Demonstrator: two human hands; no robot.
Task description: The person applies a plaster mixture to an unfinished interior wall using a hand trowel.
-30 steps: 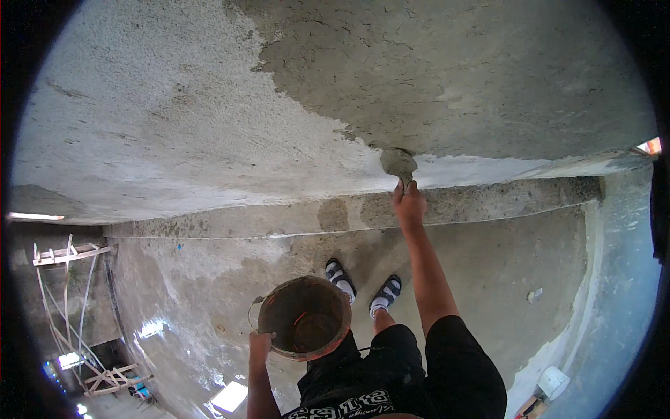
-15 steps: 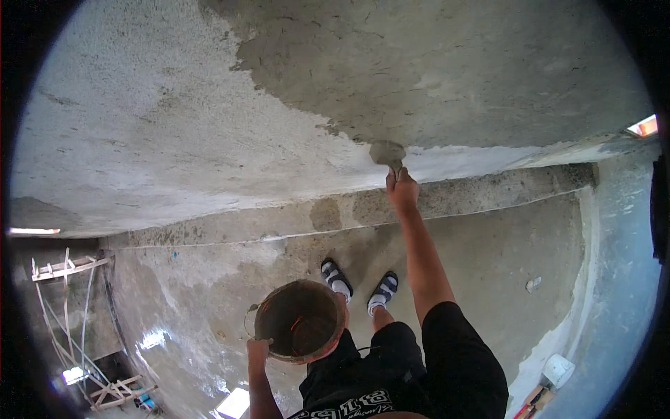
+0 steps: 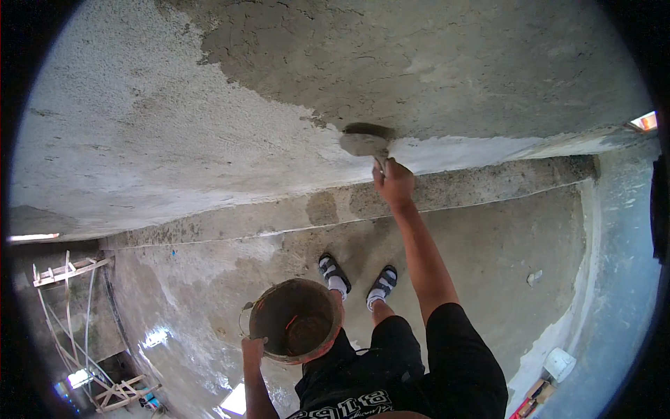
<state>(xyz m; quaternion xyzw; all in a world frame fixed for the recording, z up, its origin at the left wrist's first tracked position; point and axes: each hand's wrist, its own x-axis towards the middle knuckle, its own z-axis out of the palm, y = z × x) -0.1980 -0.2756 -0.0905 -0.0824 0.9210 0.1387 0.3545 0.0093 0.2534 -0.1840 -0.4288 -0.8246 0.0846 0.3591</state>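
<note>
My right hand (image 3: 395, 183) grips the handle of a mortar-coated trowel (image 3: 361, 144), its blade at the lower edge of a darker, wet-looking plaster patch (image 3: 419, 77) on the paler wall (image 3: 139, 119); a dark shadow shows along the blade's upper side. My left hand (image 3: 252, 348) is closed on the left rim of a worn bucket (image 3: 293, 321), reddish at the lip, with a dirty, dark inside and a wire handle hanging at the side.
My sandalled feet (image 3: 333, 272) stand on the concrete floor (image 3: 488, 265) below a stained ledge (image 3: 265, 216). A wooden scaffold (image 3: 70, 269) is at far left. A pale side wall (image 3: 614, 265) runs down the right, with a white container (image 3: 558, 363) and tools (image 3: 530, 398) at its foot.
My right hand and the trowel have moved up and leftward along the plaster's edge. The bucket in my left hand has shifted slightly left in the view.
</note>
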